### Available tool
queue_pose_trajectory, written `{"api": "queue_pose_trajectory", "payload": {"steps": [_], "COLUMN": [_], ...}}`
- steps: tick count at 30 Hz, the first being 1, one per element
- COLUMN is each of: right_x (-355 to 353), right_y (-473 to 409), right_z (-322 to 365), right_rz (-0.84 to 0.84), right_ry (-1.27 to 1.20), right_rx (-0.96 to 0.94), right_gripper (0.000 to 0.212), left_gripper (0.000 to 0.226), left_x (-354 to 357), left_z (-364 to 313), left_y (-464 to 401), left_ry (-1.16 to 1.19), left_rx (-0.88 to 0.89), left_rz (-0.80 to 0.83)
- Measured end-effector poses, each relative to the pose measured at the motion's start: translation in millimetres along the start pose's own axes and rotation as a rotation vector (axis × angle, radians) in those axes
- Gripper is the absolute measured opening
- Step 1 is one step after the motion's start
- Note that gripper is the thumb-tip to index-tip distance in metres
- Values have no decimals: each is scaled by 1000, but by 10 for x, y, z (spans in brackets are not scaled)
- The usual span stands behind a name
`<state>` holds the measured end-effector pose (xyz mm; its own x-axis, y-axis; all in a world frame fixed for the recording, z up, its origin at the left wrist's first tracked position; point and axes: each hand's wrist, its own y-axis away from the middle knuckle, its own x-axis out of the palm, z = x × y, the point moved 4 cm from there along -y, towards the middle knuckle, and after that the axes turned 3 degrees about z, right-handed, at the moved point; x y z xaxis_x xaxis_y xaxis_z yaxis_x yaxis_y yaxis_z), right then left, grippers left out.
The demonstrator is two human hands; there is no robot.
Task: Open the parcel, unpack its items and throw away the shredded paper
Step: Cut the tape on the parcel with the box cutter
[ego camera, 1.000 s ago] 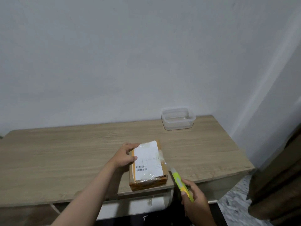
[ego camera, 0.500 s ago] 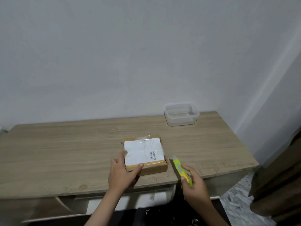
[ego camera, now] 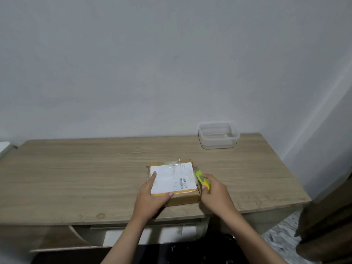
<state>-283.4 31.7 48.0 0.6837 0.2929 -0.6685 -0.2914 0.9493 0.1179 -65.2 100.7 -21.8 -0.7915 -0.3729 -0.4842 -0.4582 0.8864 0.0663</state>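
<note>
A small brown cardboard parcel with a white shipping label and clear tape lies near the front edge of the wooden table. My left hand grips its near left corner, thumb along the front edge and forefinger on the label. My right hand holds a yellow-green utility knife against the parcel's right side. The blade tip is hidden at the parcel's edge.
An empty clear plastic container stands at the back right of the table, by the wall. A dark brown curtain or furniture piece rises at the right. A drawer front shows under the table edge.
The parcel was turned a quarter on the table. My left hand shifted from its left side to its near corner. My right hand brought the knife up from the table edge to the parcel's right side.
</note>
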Motion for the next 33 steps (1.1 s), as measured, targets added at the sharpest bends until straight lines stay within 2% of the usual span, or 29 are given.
{"api": "queue_pose_trajectory", "payload": {"steps": [6,14,25,33], "right_x": [10,-157,-174,-145], "right_y": [-71,-91,-107,-43], "right_z": [168,413,421,461], "right_rz": [6,184,186,197], "right_ry": [128,424,384,435], "right_rx": [-14,-54,-42,-106], "right_gripper": [40,29,36,21], "left_gripper": [99,99,104,105], "left_x": [14,20,18,15], "left_z": [4,0,-2,16], "left_y": [6,14,23,28], "left_ry": [12,10,-5,41], "left_rx": [-5,-8,-11,-56], "left_rz": [-29,-48,-32,-50]}}
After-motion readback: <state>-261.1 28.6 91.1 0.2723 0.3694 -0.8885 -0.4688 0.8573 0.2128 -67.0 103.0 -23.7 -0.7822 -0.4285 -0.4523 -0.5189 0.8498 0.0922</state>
